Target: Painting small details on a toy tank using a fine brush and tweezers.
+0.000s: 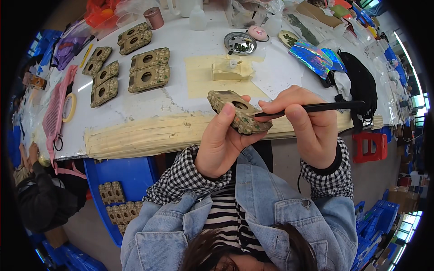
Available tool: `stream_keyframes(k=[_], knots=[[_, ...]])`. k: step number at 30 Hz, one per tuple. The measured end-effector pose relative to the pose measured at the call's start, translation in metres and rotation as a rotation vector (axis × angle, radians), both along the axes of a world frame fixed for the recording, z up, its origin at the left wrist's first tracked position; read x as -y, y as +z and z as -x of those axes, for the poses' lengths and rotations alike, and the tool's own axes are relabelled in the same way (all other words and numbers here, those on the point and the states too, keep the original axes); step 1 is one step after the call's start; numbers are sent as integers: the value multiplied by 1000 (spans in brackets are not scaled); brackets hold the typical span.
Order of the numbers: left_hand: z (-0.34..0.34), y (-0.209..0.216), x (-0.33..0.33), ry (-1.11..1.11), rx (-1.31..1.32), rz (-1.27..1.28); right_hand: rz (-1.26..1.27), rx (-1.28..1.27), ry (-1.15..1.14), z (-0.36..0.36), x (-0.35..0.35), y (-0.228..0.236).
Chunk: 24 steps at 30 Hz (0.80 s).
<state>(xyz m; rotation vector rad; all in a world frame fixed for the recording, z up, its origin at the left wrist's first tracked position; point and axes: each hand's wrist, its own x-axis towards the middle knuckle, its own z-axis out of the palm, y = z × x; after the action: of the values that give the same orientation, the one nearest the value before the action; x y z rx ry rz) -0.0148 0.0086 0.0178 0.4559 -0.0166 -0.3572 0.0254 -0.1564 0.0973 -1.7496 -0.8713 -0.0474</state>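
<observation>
My left hand [218, 145] grips a camouflage-painted model tank hull [246, 123] with a round hole in its top, thumb on the near edge and fingers underneath. It is held tilted above the table's front edge. Between the thumb and fingers of my right hand [313, 128] is a pair of black tweezers [337, 106]. Their fine tips point left and meet the hull's surface beside the hole; whether they pinch anything is too small to tell. Beyond my hands, a silver round dish [240, 49] carries small dark green bits. Near it stands a tape-covered block [233, 71].
More camouflage hulls [149, 77] lie at the table's left, with others in a blue bin [124, 174] below. A tape roll [69, 107] and pink mesh strap [58, 106] are far left. A black bag [359, 83] lies right, above a red stool [370, 147]. Another person [45, 198] sits left.
</observation>
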Motion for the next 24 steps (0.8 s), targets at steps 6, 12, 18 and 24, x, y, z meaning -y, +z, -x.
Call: stream_keyframes(k=[6, 12, 18, 24], knots=[[0, 0, -1, -4, -1, 15, 7, 19, 3, 0, 0, 1], [0, 1, 0, -1, -4, 5, 2, -1, -2, 0, 0, 1], [-1, 1, 0, 7, 2, -41, -43, -41, 2, 1, -1, -2], [0, 0, 1, 11, 7, -69, 27, -31, -14, 2, 0, 0]])
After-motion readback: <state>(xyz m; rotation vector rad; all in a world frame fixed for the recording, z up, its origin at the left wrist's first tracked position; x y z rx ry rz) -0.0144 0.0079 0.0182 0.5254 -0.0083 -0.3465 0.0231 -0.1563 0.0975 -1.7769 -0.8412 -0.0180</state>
